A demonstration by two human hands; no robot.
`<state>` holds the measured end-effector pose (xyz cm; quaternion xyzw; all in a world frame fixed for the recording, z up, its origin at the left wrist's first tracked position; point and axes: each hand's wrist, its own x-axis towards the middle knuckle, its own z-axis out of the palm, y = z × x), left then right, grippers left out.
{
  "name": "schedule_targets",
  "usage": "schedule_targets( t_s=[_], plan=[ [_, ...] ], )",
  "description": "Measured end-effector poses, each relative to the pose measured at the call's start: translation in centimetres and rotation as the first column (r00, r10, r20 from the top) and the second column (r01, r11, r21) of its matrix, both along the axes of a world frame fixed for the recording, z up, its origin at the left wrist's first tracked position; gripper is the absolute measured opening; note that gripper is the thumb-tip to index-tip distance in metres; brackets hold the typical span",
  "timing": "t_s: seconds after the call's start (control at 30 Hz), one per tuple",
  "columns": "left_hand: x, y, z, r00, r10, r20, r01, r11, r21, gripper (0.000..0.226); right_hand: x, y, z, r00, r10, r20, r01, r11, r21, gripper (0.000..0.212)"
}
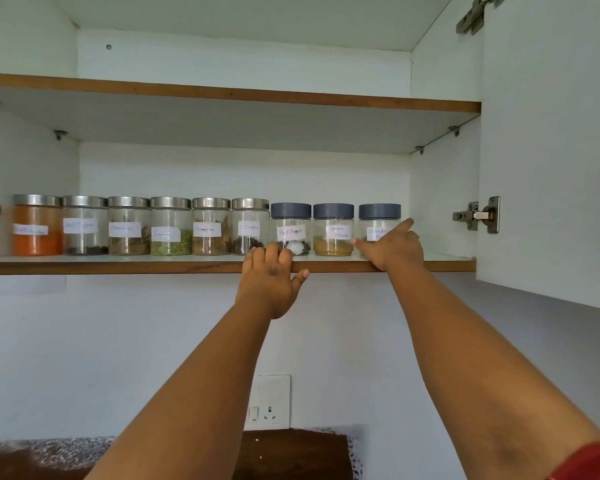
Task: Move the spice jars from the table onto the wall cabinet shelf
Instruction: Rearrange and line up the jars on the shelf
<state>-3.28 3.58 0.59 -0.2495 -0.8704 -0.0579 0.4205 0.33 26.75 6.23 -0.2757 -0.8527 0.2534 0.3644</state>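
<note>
Left hand (270,278) rests flat-fingered on the shelf (118,265) edge for support; right hand (392,249), fingers spread, nudges the far-right jar (379,225) into line

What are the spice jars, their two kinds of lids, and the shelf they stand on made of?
Spice jars: clear, glossy glass or hard plastic; contents show through.
Silver lids: likely brushed steel, given the metallic sheen.
Grey-blue lids: matte, probably plastic.
Shelf: seemingly white laminated board, with a brown wood-like front edge.
</note>
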Motion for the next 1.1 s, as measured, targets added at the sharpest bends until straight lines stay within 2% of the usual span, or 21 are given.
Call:
schedule_targets(
  t_s=[0.13, 0.23, 0.3, 0.37, 0.43, 0.5, 0.57, 0.67, 0.73, 0.8, 0.87, 0.97, 1.03, 1.1],
  plan=[
    [0.7, -0.2, 0.7, 0.997, 0.018, 0.080, -0.015, 0.999, -0.030, 0.058, 0.7, -1.3, -2.3, 0.996, -0.089, 0.002, 0.087, 0.980, 0.177, 0.113],
    [2.2, -1.0, 1.4, 0.972, 0.024, 0.232, 0.003, 0.993, -0.115, 0.068, 1.0, -2.6, -3.4, 0.996, -0.088, -0.036, 0.093, 0.973, 0.212, 0.095],
    [3.1, -2.4, 2.0, 0.941, -0.036, 0.336, 0.093, 0.984, -0.155, 0.073, 1.0, -3.7, -3.6, 0.995, -0.090, -0.052, 0.099, 0.971, 0.217, 0.087],
    [4.0, -4.8, 3.0, 0.862, -0.173, 0.477, 0.231, 0.971, -0.067, 0.070, 1.3, -5.0, -3.8, 0.992, -0.062, -0.111, 0.083, 0.978, 0.189, 0.083],
    [4.8, -8.0, 4.1, 0.798, -0.294, 0.526, 0.308, 0.949, 0.063, 0.058, 1.4, -7.0, -4.0, 0.964, -0.008, -0.264, 0.036, 0.994, 0.099, 0.077],
    [5.2, -11.5, 5.2, 0.826, -0.330, 0.457, 0.309, 0.943, 0.122, 0.046, 1.3, -9.6, -4.1, 0.915, 0.064, -0.398, -0.048, 0.998, 0.048, 0.071],
    [4.6, -16.1, 6.5, 0.882, -0.294, 0.368, 0.261, 0.955, 0.138, 0.038, 0.7, -13.5, -3.8, 0.865, 0.173, -0.471, -0.142, 0.985, 0.101, 0.069],
    [3.1, -22.9, 8.0, 0.919, -0.245, 0.309, 0.205, 0.966, 0.157, 0.034, -0.7, -20.0, -2.7, 0.805, 0.317, -0.502, -0.235, 0.947, 0.220, 0.064],
    [2.2, -27.1, 9.0, 0.942, -0.207, 0.264, 0.171, 0.973, 0.153, 0.032, -1.7, -24.6, -1.6, 0.783, 0.382, -0.491, -0.304, 0.923, 0.235, 0.058],
    [1.2, -31.3, 10.1, 0.961, -0.205, 0.187, 0.171, 0.968, 0.185, 0.028, -2.8, -29.4, -0.5, 0.760, 0.474, -0.444, -0.373, 0.878, 0.300, 0.050],
    [0.1, -35.1, 11.4, 0.967, -0.218, 0.132, 0.182, 0.954, 0.238, 0.021, -4.2, -33.7, 0.6, 0.751, 0.589, -0.297, -0.419, 0.774, 0.475, 0.042],
    [-2.3, -40.0, 14.2, 0.994, -0.084, 0.072, 0.073, 0.987, 0.144, 0.018, -6.9, -39.5, 3.2, 0.760, 0.645, -0.076, -0.459, 0.616, 0.640, 0.036],
    [-3.9, -41.7, 16.3, 0.998, 0.022, 0.060, -0.025, 0.998, 0.050, 0.021, -8.6, -42.5, 5.2, 0.791, 0.611, -0.029, -0.437, 0.598, 0.672, 0.037],
    [-5.8, -42.1, 18.2, 0.993, 0.097, 0.069, -0.095, 0.995, -0.031, 0.027, -10.4, -44.7, 6.9, 0.815, 0.577, -0.046, -0.409, 0.629, 0.661, 0.040]
  ],
)
